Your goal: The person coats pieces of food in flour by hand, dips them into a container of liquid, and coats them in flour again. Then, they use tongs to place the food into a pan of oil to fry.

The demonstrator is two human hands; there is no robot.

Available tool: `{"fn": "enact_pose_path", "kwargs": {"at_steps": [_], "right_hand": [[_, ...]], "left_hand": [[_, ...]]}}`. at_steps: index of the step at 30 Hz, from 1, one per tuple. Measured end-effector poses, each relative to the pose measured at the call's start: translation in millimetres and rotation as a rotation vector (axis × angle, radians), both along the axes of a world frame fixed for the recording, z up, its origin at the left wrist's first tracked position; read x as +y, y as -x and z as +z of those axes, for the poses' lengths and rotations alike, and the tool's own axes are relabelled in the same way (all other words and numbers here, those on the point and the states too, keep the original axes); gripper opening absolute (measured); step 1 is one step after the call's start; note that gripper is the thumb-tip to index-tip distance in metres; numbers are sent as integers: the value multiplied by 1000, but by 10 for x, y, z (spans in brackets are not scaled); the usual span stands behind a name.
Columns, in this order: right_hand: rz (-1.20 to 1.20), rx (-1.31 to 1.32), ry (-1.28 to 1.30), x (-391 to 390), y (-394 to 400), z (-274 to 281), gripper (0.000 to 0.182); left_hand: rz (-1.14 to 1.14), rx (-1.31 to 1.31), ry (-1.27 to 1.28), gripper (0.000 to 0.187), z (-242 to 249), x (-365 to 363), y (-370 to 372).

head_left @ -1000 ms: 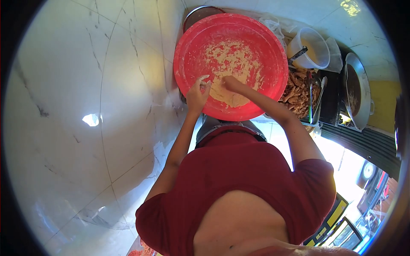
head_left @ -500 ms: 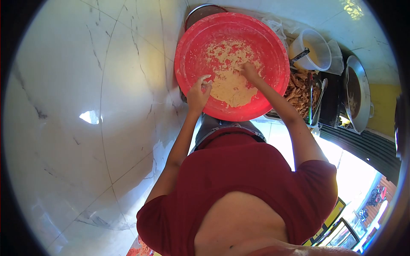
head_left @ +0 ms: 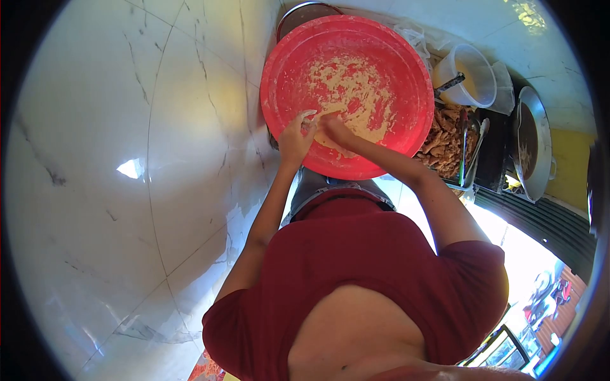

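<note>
The wide red basin [head_left: 406, 70] holds a pale, crumbly flour mixture [head_left: 365, 95] spread over its bottom. Over the basin's near left side is my left hand [head_left: 296, 141]; its fingertips are coated white and its thumb stands apart from the curved fingers, with nothing seen between them. Close beside it, low in the mixture, my right hand [head_left: 338, 132] is closed with its fingers curled. What lies inside those fingers, if anything, is hidden from me.
Right of the basin, a tray of brown fried pieces [head_left: 445, 143] holds metal tongs [head_left: 478, 149]. Behind it stands a clear plastic tub [head_left: 478, 76] of yellowish liquid with a dark handle [head_left: 450, 84]. Farther right is a large metal pan [head_left: 540, 143]. A marbled tile wall [head_left: 121, 159] borders the left.
My right hand has swept left and toward me, coming close to my left hand. Mixture has been dragged along, baring more red basin floor. My left hand has hardly moved.
</note>
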State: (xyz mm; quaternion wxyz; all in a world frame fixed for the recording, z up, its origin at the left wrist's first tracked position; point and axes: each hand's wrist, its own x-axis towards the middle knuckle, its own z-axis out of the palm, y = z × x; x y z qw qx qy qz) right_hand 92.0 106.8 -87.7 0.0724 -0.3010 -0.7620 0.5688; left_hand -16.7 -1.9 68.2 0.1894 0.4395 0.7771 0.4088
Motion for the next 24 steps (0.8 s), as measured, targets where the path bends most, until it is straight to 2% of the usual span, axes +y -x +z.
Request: {"fn": "enact_pose_path", "kwargs": {"at_steps": [1,4,10,12,14,16,19,22,24], "right_hand": [[-63,93,236,-60,41,-72,21],[43,-82,352,-23,39,136,29],[462,-231,-185,170,-410,405,31],[230,-329,154,112,-508,350,26],[146,-349,164,35,-548,229,20],[220,-294,-153,-50,-520,85,15],[258,-304,-205,-147,-427,185,8],[261,-371,116,-83,-338,717,5],[305,-221,242,94,-329,665,11]], "left_hand": [[-2,13,-25,25,-13,3,-3],[-9,28,-59,25,-42,-13,13],[-22,-11,-45,25,-46,-17,19],[-15,-20,-43,25,-53,-15,18],[2,-70,-114,26,-86,-2,6],[12,-96,-155,27,-91,5,3],[14,-96,-150,28,-90,1,-1],[-11,-85,-116,28,-91,19,14],[-37,-83,-113,25,-59,16,19]]}}
